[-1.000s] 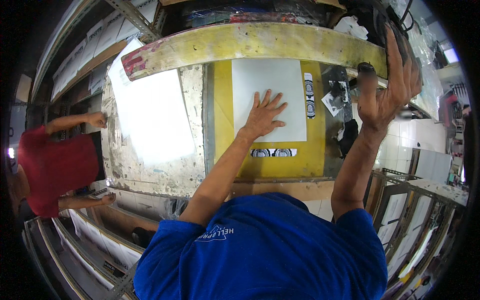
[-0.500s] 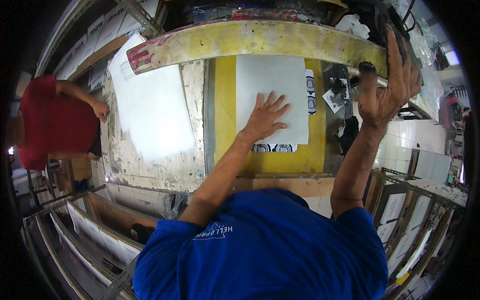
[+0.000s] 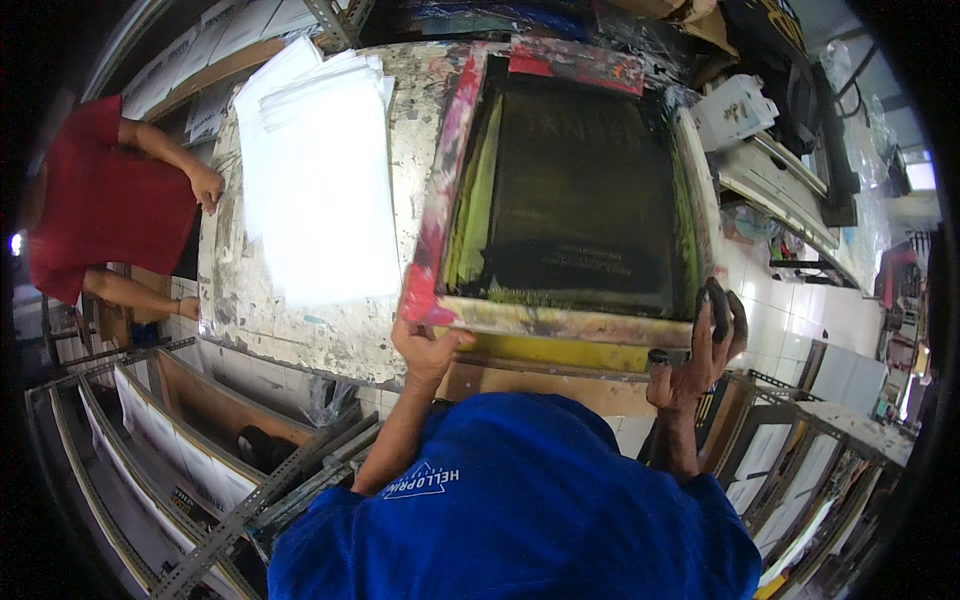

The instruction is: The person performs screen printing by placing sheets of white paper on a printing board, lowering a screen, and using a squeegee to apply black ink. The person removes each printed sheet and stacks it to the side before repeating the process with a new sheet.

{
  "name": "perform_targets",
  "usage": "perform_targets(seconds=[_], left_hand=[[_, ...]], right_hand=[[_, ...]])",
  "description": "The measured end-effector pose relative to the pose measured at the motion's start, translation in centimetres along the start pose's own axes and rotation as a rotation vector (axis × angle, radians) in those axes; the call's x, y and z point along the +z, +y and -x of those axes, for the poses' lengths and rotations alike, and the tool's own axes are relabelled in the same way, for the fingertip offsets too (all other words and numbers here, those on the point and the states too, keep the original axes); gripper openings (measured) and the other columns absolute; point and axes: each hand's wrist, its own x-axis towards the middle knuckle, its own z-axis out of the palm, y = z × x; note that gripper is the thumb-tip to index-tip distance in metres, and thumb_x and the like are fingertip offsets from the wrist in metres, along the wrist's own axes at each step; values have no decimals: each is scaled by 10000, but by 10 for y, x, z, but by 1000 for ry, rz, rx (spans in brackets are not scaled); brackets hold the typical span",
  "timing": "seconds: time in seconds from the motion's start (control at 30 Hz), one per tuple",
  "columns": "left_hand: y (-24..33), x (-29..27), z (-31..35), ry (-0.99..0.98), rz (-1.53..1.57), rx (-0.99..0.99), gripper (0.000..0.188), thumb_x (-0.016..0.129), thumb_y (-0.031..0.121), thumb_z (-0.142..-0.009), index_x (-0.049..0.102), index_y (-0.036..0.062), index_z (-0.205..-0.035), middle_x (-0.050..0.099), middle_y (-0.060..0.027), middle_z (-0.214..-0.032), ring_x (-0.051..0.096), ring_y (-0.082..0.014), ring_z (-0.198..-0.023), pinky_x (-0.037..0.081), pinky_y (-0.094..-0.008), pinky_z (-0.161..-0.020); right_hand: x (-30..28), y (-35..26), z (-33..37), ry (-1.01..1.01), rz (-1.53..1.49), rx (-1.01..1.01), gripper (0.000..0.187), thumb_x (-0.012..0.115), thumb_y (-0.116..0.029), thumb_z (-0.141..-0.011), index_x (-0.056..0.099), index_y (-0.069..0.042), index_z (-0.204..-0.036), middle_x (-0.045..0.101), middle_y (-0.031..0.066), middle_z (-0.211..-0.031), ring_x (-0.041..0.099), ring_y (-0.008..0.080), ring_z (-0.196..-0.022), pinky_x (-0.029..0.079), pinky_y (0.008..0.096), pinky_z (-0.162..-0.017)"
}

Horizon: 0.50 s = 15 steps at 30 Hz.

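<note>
Left hand (image 3: 426, 350) and right hand (image 3: 694, 368), fingers bent, hold the screen-printing frame (image 3: 560, 322); an uneven grip could smear dark, apparently wet ink (image 3: 580, 190).

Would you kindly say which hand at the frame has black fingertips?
The right hand, at the near right corner of the frame: its fingertips are black, while the left hand, at the red corner, shows none.

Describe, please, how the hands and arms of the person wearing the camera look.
The sleeves are short and blue, leaving both forearms bare. No glove shows on the left hand or the right hand. Dark marks, perhaps ink, show on some right-hand fingers.
</note>
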Motion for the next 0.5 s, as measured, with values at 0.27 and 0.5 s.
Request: perform_targets(seconds=[0.27,0.5], left_hand=[[-78,-29,1,-90,-400,243,1053,995,263,-561,486,-51,-1427,585,-135,-1129,582,-278,-1017,490,-389,-902],[-67,-26,-2,-93,-485,347,1009,954,207,-593,480,-27,-1453,591,-157,-1109,579,-321,-993,485,-405,-903]], right_hand=[[196,65,-168,-218,0,-81,812,717,-281,-886,336,-165,-1594,409,301,-1524,352,495,-1421,297,582,-1142],[304,107,-281,-519,205,-146,755,749,-214,-866,415,-204,-1543,419,262,-1547,406,453,-1423,338,546,-1163]])
